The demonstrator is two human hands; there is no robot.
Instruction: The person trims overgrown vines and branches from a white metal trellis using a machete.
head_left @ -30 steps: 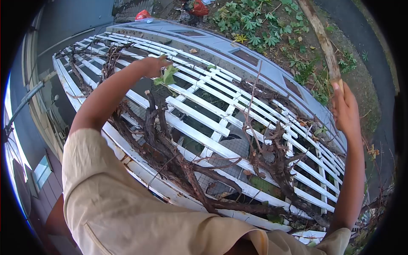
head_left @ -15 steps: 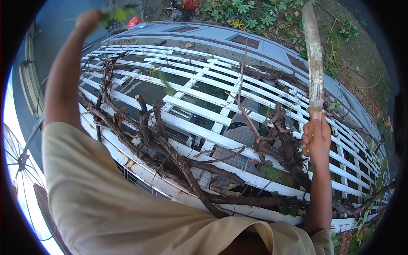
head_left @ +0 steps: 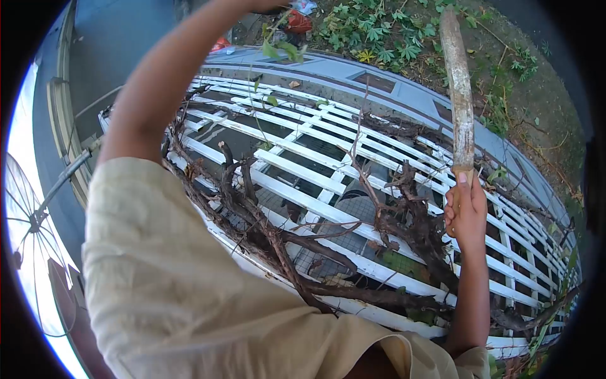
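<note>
A machete with a worn, stained blade points upward in my right hand. My fingers are wrapped round its wooden handle. At the top edge of the view is my left hand, mostly cut off by the frame. A thin leafy vine hangs from it, though the fingers themselves barely show. Below my arms, thick brown woody stems lie over a white slatted trellis. Another gnarled stem rises beside my right hand.
A grey-blue ledge runs behind the trellis. Beyond it are green plants on the ground and a red bag. At left stand a satellite dish and a metal pole. Wire mesh shows beneath the slats.
My left arm has swung right across the top, and the leafy vine has moved along with it. The machete stays upright in my right hand, slightly lower and further left.
</note>
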